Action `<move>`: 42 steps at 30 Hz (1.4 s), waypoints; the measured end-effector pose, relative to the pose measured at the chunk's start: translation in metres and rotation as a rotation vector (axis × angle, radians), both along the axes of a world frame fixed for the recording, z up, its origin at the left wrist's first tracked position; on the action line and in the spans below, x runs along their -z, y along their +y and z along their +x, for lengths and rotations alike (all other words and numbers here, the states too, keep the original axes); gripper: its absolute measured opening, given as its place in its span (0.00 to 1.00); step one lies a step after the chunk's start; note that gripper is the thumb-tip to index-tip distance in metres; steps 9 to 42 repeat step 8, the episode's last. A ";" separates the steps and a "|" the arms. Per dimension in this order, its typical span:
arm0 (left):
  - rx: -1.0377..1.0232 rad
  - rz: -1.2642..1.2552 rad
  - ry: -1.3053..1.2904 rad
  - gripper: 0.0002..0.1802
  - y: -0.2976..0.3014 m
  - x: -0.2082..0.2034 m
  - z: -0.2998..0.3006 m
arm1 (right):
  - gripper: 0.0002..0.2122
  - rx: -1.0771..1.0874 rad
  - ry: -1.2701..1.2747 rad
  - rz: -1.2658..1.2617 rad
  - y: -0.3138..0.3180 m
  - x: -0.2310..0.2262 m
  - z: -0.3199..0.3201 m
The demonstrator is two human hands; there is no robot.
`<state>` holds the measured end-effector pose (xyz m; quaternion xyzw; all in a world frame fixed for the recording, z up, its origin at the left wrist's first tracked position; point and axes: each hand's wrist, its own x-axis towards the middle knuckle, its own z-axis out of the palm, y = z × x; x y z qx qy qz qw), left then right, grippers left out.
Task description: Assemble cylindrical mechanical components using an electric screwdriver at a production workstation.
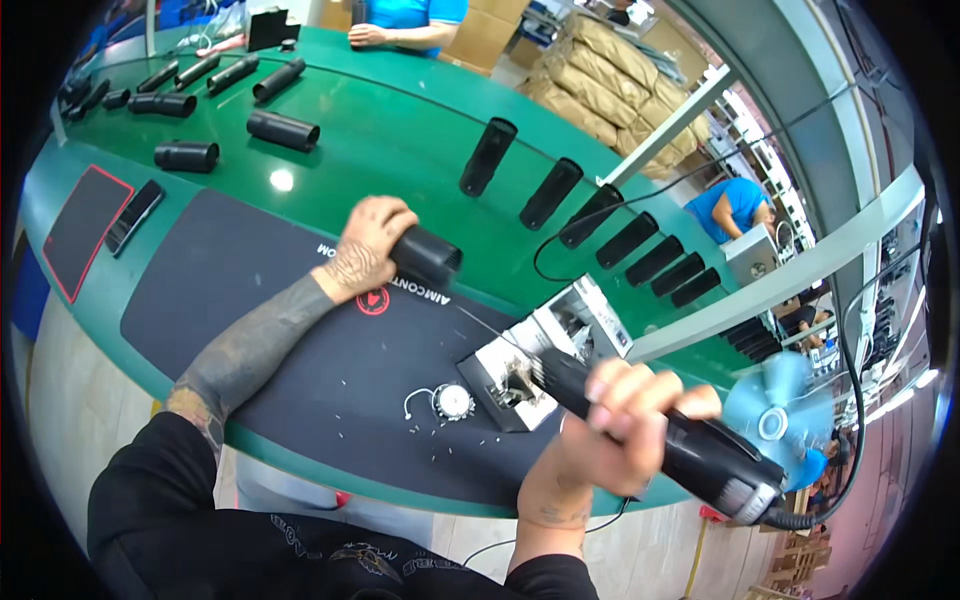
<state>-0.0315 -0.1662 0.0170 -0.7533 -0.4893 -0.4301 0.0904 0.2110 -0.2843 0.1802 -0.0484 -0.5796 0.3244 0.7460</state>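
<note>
My left hand (pixel 370 245) is closed around a short black cylindrical housing (pixel 430 257), tilted above the dark work mat (pixel 270 350). In my right hand (pixel 625 420) is a corded black electric screwdriver (pixel 715 465), its front end toward the left and its cable running off to the right. Behind that front end stands a small white and black box-shaped machine (pixel 510 378) with an open metal mechanism. A round silvery part (pixel 453 402) with a thin white wire lies on the mat, among several tiny loose bits.
Several black tubes stand in a row on the green conveyor (pixel 390 150), and more lie at the far left (pixel 284 130). A phone (pixel 134 218) and a red-edged pad (pixel 85 232) lie at left. A metal frame post (pixel 800 265) and blue fan (pixel 775 415) are at right. Co-workers sit beyond.
</note>
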 end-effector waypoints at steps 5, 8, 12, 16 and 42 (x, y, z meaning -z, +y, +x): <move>-0.458 -0.108 0.229 0.31 0.026 0.023 -0.068 | 0.12 -0.124 0.039 0.092 -0.009 -0.014 0.037; -0.484 -0.259 0.254 0.33 0.029 0.029 -0.075 | 0.13 -0.113 0.012 0.113 -0.005 -0.016 0.039; -0.484 -0.259 0.254 0.33 0.029 0.029 -0.075 | 0.13 -0.113 0.012 0.113 -0.005 -0.016 0.039; -0.484 -0.259 0.254 0.33 0.029 0.029 -0.075 | 0.13 -0.113 0.012 0.113 -0.005 -0.016 0.039; -0.484 -0.259 0.254 0.33 0.029 0.029 -0.075 | 0.13 -0.113 0.012 0.113 -0.005 -0.016 0.039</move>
